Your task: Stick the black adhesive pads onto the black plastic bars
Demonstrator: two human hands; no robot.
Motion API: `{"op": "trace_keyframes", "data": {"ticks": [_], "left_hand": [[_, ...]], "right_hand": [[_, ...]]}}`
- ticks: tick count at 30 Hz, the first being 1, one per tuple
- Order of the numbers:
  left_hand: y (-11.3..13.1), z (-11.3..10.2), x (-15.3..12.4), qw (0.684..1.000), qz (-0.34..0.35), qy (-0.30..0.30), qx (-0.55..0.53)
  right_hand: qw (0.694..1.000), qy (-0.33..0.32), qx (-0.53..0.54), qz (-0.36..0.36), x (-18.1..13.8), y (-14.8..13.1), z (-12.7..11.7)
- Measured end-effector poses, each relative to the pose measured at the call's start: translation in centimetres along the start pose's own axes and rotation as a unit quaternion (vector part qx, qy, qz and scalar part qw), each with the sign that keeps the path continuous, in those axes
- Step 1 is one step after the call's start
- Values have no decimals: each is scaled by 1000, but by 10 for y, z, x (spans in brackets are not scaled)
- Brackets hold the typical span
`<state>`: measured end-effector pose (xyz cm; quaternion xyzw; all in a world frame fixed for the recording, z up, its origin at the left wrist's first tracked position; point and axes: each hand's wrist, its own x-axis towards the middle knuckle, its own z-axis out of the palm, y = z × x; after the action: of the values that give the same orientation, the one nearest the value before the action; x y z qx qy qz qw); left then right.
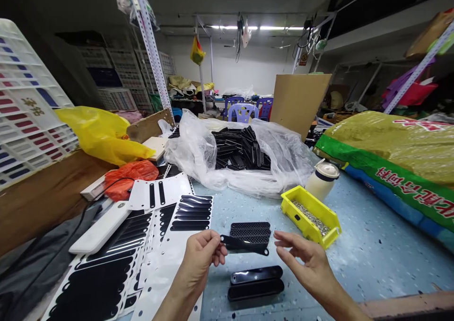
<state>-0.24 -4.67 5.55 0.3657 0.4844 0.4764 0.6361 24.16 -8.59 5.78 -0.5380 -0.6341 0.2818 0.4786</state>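
Note:
My left hand (203, 255) pinches the left end of a flat black plastic strip (246, 245) and holds it level above the blue table (372, 250). My right hand (304, 259) hovers just right of the strip with its fingers apart and nothing in it. Behind the strip lies a short stack of black mesh-textured pieces (250, 230). Below it, two glossy black oblong covers (256, 281) rest side by side on the table.
White backing sheets with black adhesive shapes (142, 236) spread at left. A yellow bin of small metal parts (311, 216) and a white bottle (322, 179) stand at right. A clear bag of black parts (241, 155) sits behind, with a large woven sack (397, 160) far right.

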Motion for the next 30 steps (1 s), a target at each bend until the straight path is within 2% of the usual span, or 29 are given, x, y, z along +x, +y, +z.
{"op": "trace_keyframes", "data": {"ticks": [3,5,7,10,13,17,21,23,26,30], "left_hand": [[2,7,3,1000,4,7,-5],[2,10,4,1000,2,0,-9],[2,12,4,1000,0,-4,-11],[1,12,4,1000,-3,-18,-22],[-1,10,5,998,-7,-34,-42],[-3,8,10,997,-14,-48,-65],[-2,10,12,996,-19,-59,-61],[-3,11,13,998,-14,-54,-33],[-8,12,16,996,15,-15,90],[-15,6,21,961,67,28,266]], "right_hand": [[991,25,-78,-104,7,1,2],[979,7,-111,-169,10,3,8],[968,-27,-151,-196,12,6,14],[957,-81,-204,-192,14,11,20],[956,-111,-205,-181,17,13,21],[966,-126,-165,-151,19,13,20],[963,-137,-170,-160,19,12,22],[962,-133,-167,-170,21,14,22],[964,-115,-158,-182,24,17,19],[968,-100,-153,-172,27,23,5]]}}
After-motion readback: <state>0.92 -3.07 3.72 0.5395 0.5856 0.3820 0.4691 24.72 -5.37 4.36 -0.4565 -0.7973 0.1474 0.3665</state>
